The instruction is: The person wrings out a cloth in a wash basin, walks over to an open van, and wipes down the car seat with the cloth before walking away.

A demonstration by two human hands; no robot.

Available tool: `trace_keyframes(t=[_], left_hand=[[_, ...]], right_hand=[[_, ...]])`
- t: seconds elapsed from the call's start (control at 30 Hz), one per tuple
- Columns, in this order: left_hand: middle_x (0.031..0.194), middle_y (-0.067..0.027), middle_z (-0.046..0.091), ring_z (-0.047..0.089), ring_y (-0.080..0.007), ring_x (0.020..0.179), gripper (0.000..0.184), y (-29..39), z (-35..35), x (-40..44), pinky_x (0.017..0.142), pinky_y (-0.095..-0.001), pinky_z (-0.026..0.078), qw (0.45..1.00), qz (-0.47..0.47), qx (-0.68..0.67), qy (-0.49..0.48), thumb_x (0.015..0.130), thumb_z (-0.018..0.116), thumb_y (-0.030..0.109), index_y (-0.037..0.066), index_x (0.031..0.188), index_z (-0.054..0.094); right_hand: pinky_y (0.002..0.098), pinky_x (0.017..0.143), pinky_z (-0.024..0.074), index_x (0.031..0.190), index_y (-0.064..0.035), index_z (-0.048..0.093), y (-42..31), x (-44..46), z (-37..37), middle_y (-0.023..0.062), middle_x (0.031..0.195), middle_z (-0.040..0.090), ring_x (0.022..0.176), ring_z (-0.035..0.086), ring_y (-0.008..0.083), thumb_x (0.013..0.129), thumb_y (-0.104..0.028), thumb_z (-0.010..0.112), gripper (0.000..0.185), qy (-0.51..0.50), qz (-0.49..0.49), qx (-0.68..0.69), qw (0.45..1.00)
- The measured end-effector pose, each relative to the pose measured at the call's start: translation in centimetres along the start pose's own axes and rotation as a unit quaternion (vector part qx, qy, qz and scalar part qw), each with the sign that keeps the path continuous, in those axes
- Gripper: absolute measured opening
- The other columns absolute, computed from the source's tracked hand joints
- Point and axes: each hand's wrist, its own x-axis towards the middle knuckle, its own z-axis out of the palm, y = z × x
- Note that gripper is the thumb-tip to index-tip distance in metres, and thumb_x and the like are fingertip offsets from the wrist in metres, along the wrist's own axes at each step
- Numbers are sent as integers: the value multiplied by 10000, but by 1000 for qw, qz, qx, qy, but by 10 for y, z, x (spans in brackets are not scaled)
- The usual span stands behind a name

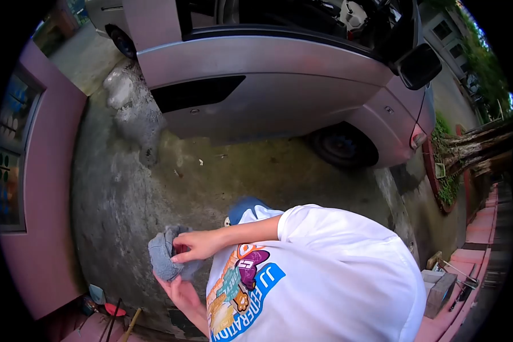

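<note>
A bunched grey cloth (164,257) is between my two hands, above the concrete ground. My right hand (202,245) reaches in from the white sleeve, its fingers and thumb closed on the cloth's near side. Beneath it, my left hand (179,292) grips the cloth's lower edge; some of its fingers are hidden behind the folds. My white T-shirt (347,268) with a coloured print fills the lower middle.
A silver van (279,97) stands ahead, its window down, with a front wheel (345,145) and side mirror (419,66). A pink wall (45,188) rises at left. Long handles (132,324) and a red dustpan-like object (115,309) are at lower left. A grey block (440,293) sits at lower right.
</note>
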Motion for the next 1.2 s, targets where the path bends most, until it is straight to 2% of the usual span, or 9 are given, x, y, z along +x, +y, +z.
trace_keyframes(t=[0.27,0.4,0.47,0.53,0.57,0.7,0.93,1.0,1.2], left_hand=[[1523,-155,419,441,-270,1390,586,31,-34,154,1166,-439,340,999,-12,33,-37,1007,496,262,19,1518,339],[1520,-127,456,470,-234,1375,556,32,-35,243,1162,-434,362,993,-81,-84,-2,1097,372,409,47,1519,369],[1467,-118,518,515,-237,1336,552,46,-21,277,1138,-431,400,988,-89,-128,11,1094,391,450,61,1482,439],[1376,-109,588,563,-230,1272,476,53,-21,316,1091,-422,446,976,-145,-145,76,1084,450,413,67,1401,527],[1382,-124,573,569,-234,1255,432,53,-31,338,1050,-416,471,982,-126,-129,63,1058,544,272,38,1416,491],[1346,-148,584,583,-265,1222,458,72,-32,416,1005,-435,504,984,-102,-118,85,987,588,100,30,1424,471],[1430,-222,537,542,-295,1310,571,93,7,580,1119,-458,421,991,-109,-70,-37,965,587,71,31,1490,367],[1467,-245,509,522,-305,1341,588,96,19,636,1159,-459,378,991,-99,-50,-78,963,602,86,50,1497,360],[1507,-129,505,480,-266,1390,615,107,45,780,1188,-470,339,950,-201,-111,-210,971,649,232,79,1515,406]], right_hand=[[264,728,470,1486,71,345,7,149,-54,42,935,610,846,554,103,962,-271,705,722,38,1,207,978],[274,686,442,1412,75,462,2,232,-107,8,875,577,819,518,84,975,-272,674,597,-39,-29,99,994],[312,661,445,1348,61,543,-10,266,-129,54,834,607,772,562,133,968,-324,670,556,-76,-42,64,994],[382,650,461,1335,37,574,-37,290,-155,134,837,648,754,631,243,945,-343,673,553,-126,-27,-136,982],[447,668,482,1271,27,607,-35,305,-159,184,873,672,789,664,343,912,-335,686,516,-97,-38,-177,979],[457,719,508,1179,1,612,-41,349,-196,155,874,676,812,671,338,867,-266,719,424,51,-137,-174,974],[435,691,496,1183,-61,610,-46,432,-301,164,723,621,757,662,336,888,-220,691,345,112,4,-165,980],[431,703,507,1038,-1,689,-30,462,-332,191,871,678,805,672,358,927,-190,651,223,169,-55,-197,964],[392,779,532,1145,24,710,-78,533,-426,177,993,731,905,709,287,950,-185,664,289,253,-78,-96,960]])
